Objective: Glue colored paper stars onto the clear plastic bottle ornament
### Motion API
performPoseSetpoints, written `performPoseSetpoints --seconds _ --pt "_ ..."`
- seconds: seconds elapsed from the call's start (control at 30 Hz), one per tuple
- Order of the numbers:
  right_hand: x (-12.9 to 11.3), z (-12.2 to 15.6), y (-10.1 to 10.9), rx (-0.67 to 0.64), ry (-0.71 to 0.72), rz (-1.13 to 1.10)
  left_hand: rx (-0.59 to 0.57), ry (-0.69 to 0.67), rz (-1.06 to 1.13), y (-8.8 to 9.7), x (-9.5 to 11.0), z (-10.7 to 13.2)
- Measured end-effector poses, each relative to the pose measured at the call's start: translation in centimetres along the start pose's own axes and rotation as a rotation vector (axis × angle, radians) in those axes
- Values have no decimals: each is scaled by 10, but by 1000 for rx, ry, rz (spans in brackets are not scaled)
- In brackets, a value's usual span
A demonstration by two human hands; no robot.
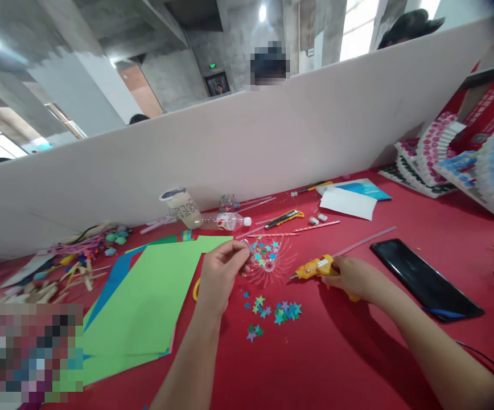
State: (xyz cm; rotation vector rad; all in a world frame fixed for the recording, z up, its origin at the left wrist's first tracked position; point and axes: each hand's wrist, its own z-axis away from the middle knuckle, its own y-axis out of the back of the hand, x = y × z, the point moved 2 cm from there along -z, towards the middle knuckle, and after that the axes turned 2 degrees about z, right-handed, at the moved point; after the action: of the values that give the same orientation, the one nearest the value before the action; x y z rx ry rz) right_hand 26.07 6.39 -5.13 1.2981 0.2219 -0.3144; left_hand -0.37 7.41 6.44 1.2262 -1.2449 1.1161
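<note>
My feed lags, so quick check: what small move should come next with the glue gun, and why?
Probably ease the glue gun left, nozzle onto the clear plastic piece. The right hand grips the gun with its tip aimed at the piece but short of it; the left hand steadies the piece's edge, and loose paper stars lie nearby.

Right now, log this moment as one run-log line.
left hand: pinches clear plastic piece | right hand: grips glue gun, nozzle toward piece | paper stars: loose on red table | phone: right of glue gun
</note>
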Motion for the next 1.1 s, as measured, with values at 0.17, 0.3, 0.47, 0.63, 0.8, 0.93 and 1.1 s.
performPoseSetpoints --seconds 0.17,0.3,0.47,0.63,0.8,0.93,1.1 --pt "13 -3 3 -83 60 -165 -17 -24 -14 1 7 -10" --pt "20 14 16 -148 122 -341 -41 -25 -43 6 0 -12" --pt "10 33 39 -172 161 -1013 -75 -13 -107 14 -7 -17" --pt "-33 33 63 -215 154 -1263 -93 -21 -147 12 -1 -14" --pt "-71 39 69 -176 205 -1179 -47 -78 -186 6 8 -8" --pt "-75 45 48 -79 187 -1085 -16 -102 -241 4 7 -9" --pt "-76 49 29 14 145 -1024 -52 -155 -372 1 4 -12"
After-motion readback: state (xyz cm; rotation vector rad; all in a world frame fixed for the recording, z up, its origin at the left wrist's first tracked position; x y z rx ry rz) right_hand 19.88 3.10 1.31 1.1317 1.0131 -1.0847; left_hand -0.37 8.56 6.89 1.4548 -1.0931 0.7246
